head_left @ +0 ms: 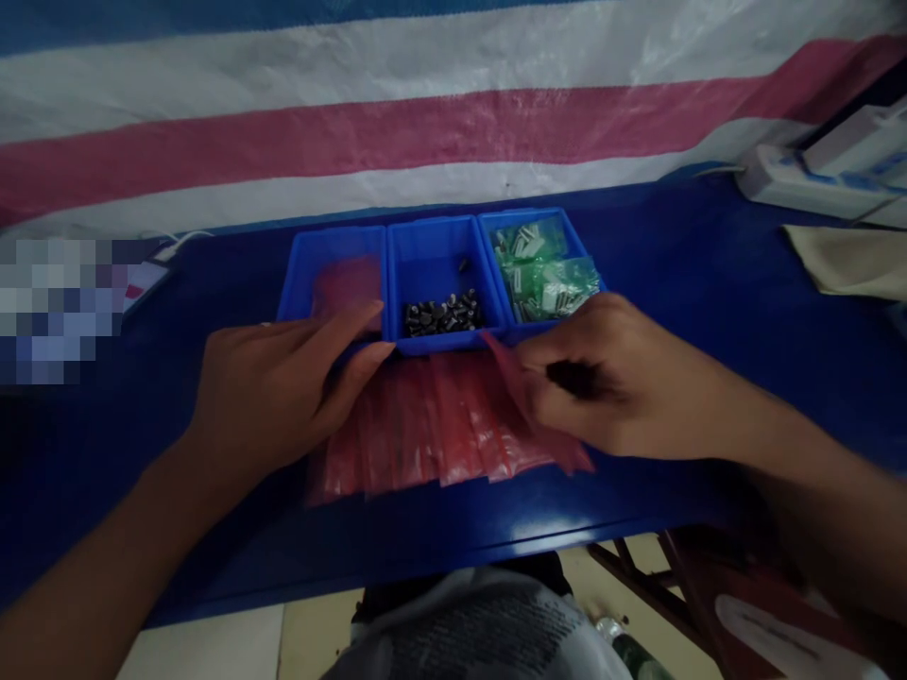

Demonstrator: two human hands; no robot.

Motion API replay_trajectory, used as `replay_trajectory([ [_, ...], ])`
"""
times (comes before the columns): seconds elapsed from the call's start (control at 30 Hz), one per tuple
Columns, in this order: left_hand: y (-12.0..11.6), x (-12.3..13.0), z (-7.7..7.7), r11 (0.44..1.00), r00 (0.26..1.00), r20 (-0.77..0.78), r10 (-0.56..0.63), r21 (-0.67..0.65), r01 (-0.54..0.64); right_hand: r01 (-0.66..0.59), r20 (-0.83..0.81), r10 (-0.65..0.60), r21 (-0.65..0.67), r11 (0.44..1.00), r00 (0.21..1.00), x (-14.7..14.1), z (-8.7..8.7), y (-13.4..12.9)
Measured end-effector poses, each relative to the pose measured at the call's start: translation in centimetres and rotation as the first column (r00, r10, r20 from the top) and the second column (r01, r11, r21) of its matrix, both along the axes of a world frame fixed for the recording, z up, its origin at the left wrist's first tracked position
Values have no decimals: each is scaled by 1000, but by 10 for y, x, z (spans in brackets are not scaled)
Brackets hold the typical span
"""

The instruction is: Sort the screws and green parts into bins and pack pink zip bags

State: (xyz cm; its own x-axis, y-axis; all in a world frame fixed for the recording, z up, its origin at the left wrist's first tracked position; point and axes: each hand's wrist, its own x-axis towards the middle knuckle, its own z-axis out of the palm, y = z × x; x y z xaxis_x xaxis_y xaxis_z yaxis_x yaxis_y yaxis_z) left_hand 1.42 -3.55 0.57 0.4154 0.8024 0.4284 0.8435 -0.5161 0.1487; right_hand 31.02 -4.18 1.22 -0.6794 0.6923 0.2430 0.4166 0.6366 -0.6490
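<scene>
My right hand (602, 382) pinches the top edge of a red plastic bag (521, 387), lifting it at the right end of a row. That row of overlapping red plastic bags (403, 430) lies on the table in front of the bins. Over the row's left end is my left hand (283, 387), its thumb and fingers apart and nothing seen between them. Just beyond its fingertips, more red bags (347, 288) lie in the left blue bin (298, 264). Small black cylindrical parts (446, 314) sit in the middle blue bin (432, 250).
Green bags with small metal pins (545, 269) fill the right blue bin (488, 236). A white power strip (814, 189) and a beige cloth (850, 264) are at the right. A white cable (170, 250) lies at the left. Behind the blue table (680, 255) hangs a striped sheet (425, 132).
</scene>
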Motion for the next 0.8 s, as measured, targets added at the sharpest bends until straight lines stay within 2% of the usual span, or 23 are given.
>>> replay_trajectory([
  [0.07,-6,2,6,999,996,90,-19,39,15,35,-231,-27,28,999,973,-2,7,-5],
  [0.17,-20,5,11,992,943,308,-126,31,122,246,-385,-191,97,964,903,-9,12,-13],
  [0.23,-30,9,10,962,881,445,-158,-133,240,307,-417,-225,139,942,881,-15,8,-16],
  [0.33,-38,22,7,827,796,605,-39,-427,365,197,-387,-98,226,954,917,-22,-3,-17],
  [0.37,-38,27,6,795,769,639,30,-481,369,152,-379,-50,246,957,924,-24,-5,-17],
  [0.43,-34,32,4,768,714,684,146,-533,354,111,-383,2,272,956,924,-24,-8,-16],
  [0.47,-31,32,3,776,686,704,184,-532,338,119,-397,3,282,952,918,-22,-8,-16],
  [0.53,-24,26,2,829,634,745,207,-478,291,194,-462,-46,278,941,886,-18,-6,-12],
  [0.6,-18,16,-1,906,636,749,186,-381,185,314,-560,-132,243,918,818,-12,-6,-7],
  [0.7,-12,5,-3,985,769,628,120,-169,-16,438,-643,-217,205,875,735,-6,-11,2],
  [0.77,-11,2,-1,994,832,546,100,-14,-110,471,-636,-237,226,853,735,-5,-14,6],
  [0.8,-11,1,1,991,840,531,107,11,-133,471,-627,-241,229,852,741,-5,-15,7],
])
